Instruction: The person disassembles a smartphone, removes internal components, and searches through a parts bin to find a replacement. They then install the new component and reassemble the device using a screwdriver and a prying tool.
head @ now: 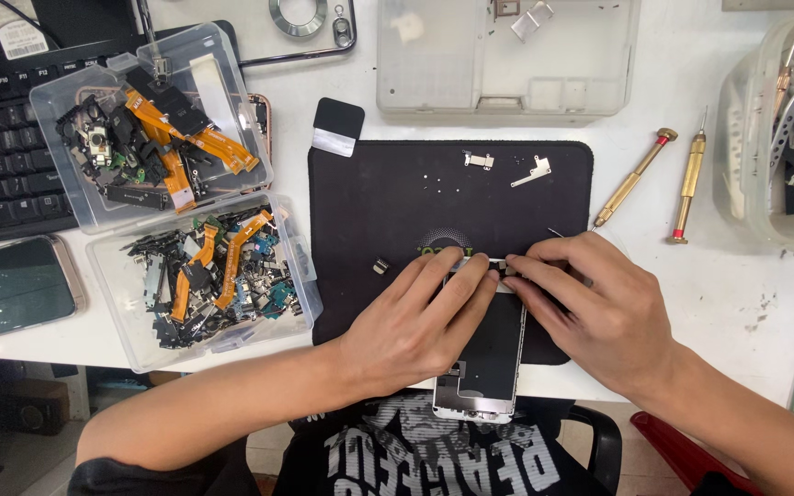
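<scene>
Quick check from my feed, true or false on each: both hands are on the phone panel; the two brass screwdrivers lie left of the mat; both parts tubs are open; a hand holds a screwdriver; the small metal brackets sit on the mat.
1. Both hands are on the phone panel. True: the left hand and right hand press their fingertips on the top end of the phone panel.
2. The screwdrivers lie left of the mat. False: they lie right of it.
3. Both parts tubs are open. True.
4. A hand holds a screwdriver. False: neither does.
5. Metal brackets sit on the mat. True.
</scene>
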